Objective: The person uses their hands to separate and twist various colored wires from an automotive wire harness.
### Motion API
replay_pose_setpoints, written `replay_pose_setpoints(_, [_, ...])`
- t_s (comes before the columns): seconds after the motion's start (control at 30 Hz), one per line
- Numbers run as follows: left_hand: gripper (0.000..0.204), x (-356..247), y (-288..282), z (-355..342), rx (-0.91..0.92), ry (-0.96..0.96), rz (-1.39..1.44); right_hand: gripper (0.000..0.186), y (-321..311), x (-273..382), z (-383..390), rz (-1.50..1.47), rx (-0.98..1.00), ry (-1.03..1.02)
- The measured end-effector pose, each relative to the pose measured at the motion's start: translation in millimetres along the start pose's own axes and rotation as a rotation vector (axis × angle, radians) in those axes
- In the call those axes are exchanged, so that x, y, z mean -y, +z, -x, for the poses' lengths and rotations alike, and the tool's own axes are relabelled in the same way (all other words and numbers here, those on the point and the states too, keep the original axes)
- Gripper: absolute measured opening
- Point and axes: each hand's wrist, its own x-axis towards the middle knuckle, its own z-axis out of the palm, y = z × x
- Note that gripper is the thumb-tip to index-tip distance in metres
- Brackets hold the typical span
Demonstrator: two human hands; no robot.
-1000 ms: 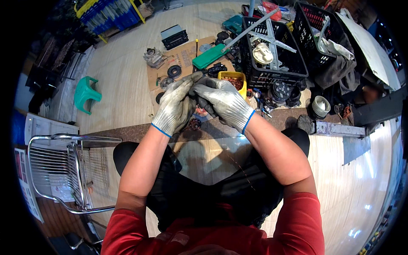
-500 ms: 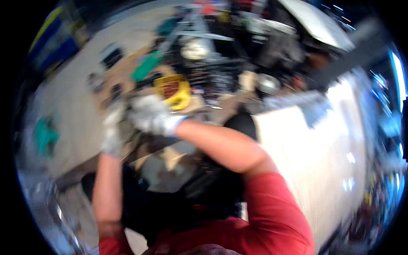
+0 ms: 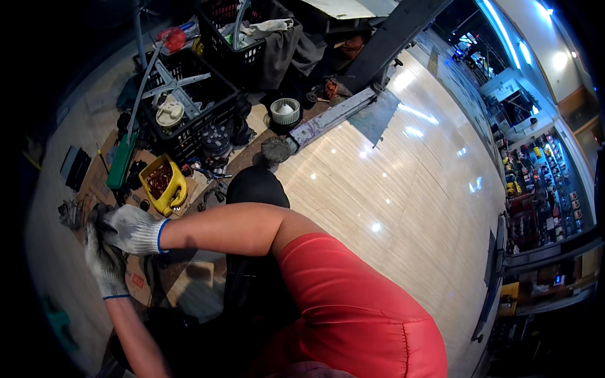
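My left hand, in a grey-white knit glove, is closed against my right hand, gloved alike and also closed. They meet at the left, over the cardboard; what lies between the fingers is hidden. A metal part lies just beside them. Near my right hand stands a yellow cut-open jug with small copper-coloured pieces in it. Behind it is a long green tool with a metal bar.
Black crates hold metal arms and white parts. A white blower wheel, a metal beam and an upright post stand beyond my knee. Pale tiled floor spreads right toward shelves of goods.
The view has swung to the right, so crates, jug and hands now sit further left and the shop front shows. My hands remain together at their fingers.
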Motion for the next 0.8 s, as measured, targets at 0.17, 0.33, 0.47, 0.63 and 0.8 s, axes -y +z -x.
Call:
replay_pose_setpoints(0.17, [0.041,8,1,-3,0.012,-0.018,0.028,0.027,-6,4,7,0.184,-0.03,0.013])
replay_pose_setpoints(0.33, [0.043,6,8,3,-0.026,-0.075,0.065,0.022,-14,6,9,0.429,-0.032,-0.077])
replay_pose_setpoints(0.47, [0.048,-5,2,20,0.015,-0.119,0.201,0.015,10,-2,3,0.476,-0.121,-0.228])
replay_pose_setpoints(0.63, [0.03,-20,69,28,-0.031,-0.08,0.181,0.013,-2,-32,4,0.324,-0.24,-0.467])
replay_pose_setpoints(0.8, [0.02,-25,54,36,-0.124,-0.01,0.273,0.023,-1,12,-2,-0.042,-0.111,-0.086])
